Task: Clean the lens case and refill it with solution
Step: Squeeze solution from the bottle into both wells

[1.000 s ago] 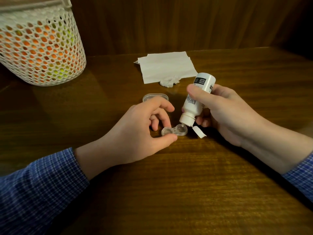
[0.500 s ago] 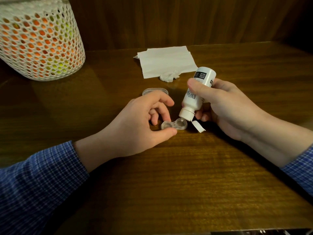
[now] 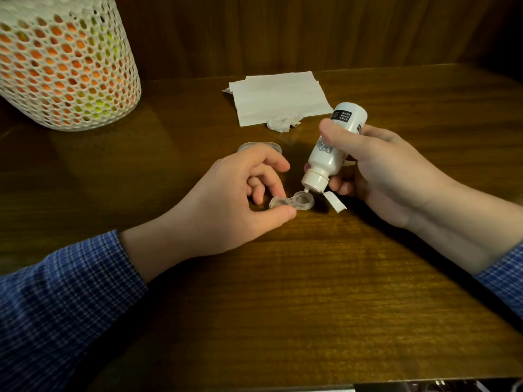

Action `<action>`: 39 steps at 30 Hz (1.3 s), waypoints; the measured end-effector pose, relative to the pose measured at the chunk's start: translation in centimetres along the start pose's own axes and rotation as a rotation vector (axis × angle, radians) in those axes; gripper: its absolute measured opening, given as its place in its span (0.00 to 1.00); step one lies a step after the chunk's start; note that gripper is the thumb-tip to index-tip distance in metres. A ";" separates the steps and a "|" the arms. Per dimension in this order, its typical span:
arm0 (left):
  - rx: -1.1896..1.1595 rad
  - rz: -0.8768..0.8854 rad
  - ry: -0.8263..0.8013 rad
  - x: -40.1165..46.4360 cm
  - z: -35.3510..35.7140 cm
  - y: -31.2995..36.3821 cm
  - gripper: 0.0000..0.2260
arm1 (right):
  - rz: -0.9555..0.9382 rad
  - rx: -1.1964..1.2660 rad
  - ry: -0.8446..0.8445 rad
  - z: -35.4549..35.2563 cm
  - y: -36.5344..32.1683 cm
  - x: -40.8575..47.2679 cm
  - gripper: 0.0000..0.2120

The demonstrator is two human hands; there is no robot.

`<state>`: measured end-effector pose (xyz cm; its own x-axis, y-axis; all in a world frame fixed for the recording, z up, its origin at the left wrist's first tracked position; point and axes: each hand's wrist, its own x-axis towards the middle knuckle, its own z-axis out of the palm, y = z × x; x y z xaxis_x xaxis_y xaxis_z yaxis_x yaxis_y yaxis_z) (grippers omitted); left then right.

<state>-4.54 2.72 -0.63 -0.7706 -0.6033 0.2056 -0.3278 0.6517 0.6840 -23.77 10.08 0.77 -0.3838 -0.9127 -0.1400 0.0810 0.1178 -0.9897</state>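
The near half of the table point(image 3: 311, 306) lay bare between the two forearms. A mesh basket point(image 3: 65, 66) blocked the far left corner, a paper sheet point(image 3: 277, 96) and a crumpled wad point(image 3: 281, 123) sat mid-way along the far edge, and the far right corner stood open

- The lens case point(image 3: 291, 201) is clear plastic with two round wells joined side by side. It lies flat and open on the counter point(image 3: 311, 292), its left well pinched between thumb and finger.
- The solution bottle point(image 3: 329, 154) is white with a dark label, tipped nozzle-down. Its tip sits just above the right well, and its flip cap point(image 3: 334, 201) hangs open beside it.
- The case lid point(image 3: 259, 146), also clear, lies apart farther back.
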 end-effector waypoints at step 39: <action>0.021 -0.011 -0.008 0.0 -0.1 0.1 0.24 | -0.007 -0.030 0.019 0.2 0.0 -0.1 0.13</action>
<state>-4.53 2.72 -0.46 -0.7714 -0.6065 0.1924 -0.3474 0.6548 0.6712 -23.53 10.12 0.81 -0.4017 -0.9061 -0.1329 0.0504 0.1230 -0.9911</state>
